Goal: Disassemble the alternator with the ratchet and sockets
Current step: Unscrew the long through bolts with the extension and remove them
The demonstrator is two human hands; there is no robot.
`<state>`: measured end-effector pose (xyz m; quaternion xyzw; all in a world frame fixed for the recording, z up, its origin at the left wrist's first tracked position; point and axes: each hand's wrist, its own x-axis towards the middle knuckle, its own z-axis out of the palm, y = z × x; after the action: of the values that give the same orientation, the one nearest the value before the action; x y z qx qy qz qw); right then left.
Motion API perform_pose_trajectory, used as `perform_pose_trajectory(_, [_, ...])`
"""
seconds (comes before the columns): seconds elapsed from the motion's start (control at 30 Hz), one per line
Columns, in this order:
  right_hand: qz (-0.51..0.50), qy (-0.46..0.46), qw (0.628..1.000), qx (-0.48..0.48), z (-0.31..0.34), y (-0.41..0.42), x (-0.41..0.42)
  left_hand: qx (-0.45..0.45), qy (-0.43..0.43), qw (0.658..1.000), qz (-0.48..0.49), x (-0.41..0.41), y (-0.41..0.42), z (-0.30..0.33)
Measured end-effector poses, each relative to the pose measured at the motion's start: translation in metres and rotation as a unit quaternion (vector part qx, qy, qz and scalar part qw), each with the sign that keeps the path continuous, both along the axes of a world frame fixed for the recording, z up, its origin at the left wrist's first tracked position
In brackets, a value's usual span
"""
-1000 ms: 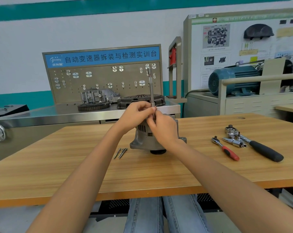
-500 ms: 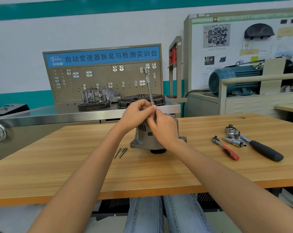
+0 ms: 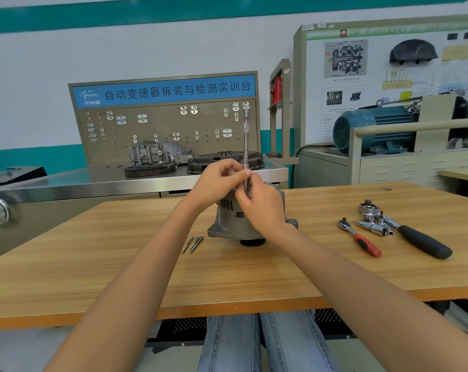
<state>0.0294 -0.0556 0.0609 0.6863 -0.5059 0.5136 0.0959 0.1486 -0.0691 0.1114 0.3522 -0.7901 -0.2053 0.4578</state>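
A grey alternator [image 3: 229,224] stands on the wooden table [image 3: 120,264], pulley end down. A long steel extension bar [image 3: 245,140] rises upright from its top. My left hand [image 3: 216,183] pinches the bar's lower part between thumb and fingers. My right hand [image 3: 262,205] curls round the bar's base just below, hiding where it meets the alternator. Two loose long bolts [image 3: 192,244] lie on the table left of the alternator.
To the right lie a red-handled ratchet [image 3: 360,237], a black-handled ratchet [image 3: 415,237] and several chrome sockets [image 3: 372,224]. Behind the table stands a steel bench [image 3: 66,181] with a pegboard, gear parts and a black clutch cover; a blue motor [image 3: 372,130] sits at the right.
The extension bar tilted left at its top half a second ago and now stands upright again. Both hands stay at its base on the alternator.
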Motion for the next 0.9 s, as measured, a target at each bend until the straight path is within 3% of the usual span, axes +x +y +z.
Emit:
perform_pose_trajectory(0.43, [-0.004, -0.019, 0.999, 0.039, 0.005, -0.003, 0.003, 0.091, 0.060, 0.993, -0.042, 0.001, 0.003, 0.007])
perform_pose_trajectory(0.9, [-0.008, -0.021, 1.000, 0.011, 0.002, -0.005, 0.001, 0.081, 0.083, 0.993, -0.021, 0.002, -0.001, 0.009])
